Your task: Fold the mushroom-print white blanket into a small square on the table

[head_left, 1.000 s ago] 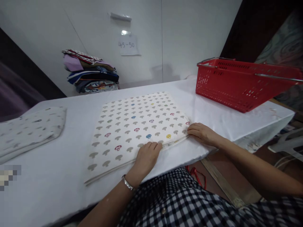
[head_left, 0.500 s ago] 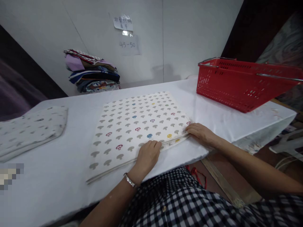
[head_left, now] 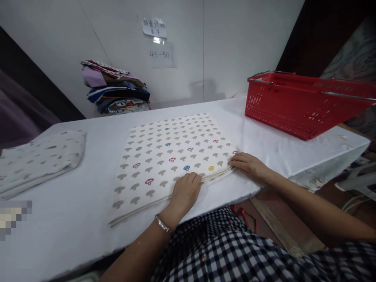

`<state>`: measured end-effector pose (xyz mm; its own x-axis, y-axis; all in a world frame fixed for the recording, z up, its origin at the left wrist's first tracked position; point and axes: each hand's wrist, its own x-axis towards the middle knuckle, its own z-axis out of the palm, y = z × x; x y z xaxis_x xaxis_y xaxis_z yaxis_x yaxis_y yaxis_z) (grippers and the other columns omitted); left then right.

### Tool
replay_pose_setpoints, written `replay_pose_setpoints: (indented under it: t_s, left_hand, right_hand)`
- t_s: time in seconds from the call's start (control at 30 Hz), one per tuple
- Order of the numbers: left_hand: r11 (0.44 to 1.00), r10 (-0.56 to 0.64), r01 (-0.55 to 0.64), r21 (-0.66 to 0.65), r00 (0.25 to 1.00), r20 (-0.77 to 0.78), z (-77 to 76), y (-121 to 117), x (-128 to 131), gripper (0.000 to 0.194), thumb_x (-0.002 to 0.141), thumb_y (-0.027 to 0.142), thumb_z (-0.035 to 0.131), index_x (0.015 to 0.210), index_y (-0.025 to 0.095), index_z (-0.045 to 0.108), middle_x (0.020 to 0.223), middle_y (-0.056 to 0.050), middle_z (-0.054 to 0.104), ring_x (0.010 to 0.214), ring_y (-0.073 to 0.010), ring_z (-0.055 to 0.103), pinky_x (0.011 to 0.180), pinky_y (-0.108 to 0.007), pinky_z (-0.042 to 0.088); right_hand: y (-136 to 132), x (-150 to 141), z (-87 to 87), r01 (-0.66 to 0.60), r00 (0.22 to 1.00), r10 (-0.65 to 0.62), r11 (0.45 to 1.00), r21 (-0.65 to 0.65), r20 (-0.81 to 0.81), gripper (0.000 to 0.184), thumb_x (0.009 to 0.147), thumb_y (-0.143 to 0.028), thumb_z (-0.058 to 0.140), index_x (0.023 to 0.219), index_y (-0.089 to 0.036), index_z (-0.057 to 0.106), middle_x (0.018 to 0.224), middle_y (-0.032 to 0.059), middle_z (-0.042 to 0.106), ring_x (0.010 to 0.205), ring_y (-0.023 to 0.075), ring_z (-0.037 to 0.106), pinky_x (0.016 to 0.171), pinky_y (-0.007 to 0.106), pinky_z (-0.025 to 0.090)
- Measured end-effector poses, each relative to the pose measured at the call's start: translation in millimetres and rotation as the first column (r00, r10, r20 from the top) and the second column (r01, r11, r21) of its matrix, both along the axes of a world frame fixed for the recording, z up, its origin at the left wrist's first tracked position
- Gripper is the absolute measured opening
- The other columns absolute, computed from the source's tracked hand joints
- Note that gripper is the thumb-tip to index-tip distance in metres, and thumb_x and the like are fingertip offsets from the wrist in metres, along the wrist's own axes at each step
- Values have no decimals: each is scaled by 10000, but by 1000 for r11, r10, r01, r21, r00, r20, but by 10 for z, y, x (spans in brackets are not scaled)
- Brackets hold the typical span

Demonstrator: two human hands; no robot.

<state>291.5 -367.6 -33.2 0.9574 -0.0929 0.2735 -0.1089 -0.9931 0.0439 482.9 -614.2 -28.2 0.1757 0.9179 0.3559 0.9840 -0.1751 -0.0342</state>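
One head-worn view, facing forward and down across the bench (head_left: 96, 172).
The camera sits at the wearer's head, close above the checked garment (head_left: 223, 250) at the bottom edge, with the forearms (head_left: 141, 246) reaching away from it. The printed cloth (head_left: 173, 156) lies mid-frame at near range; the red basket (head_left: 290, 105) stands farther off to the right, and the pale wall (head_left: 229, 39) backs the upper part, beyond the bench.
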Motion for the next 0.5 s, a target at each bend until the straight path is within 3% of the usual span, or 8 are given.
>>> replay_pose_setpoints:
  t_s: [0.5]
  left_hand:
    - [992, -98, 88, 93, 989, 114, -67, 4, -13, 117, 870, 121, 485, 794, 175, 556, 793, -29, 587, 764, -187, 518, 665, -325, 401]
  right_hand:
    - [-18, -38, 2, 57, 996, -60, 997, 50, 65, 306, 947, -167, 354, 1108, -206, 611, 983, 80, 640, 945, 211, 564, 798, 369, 494]
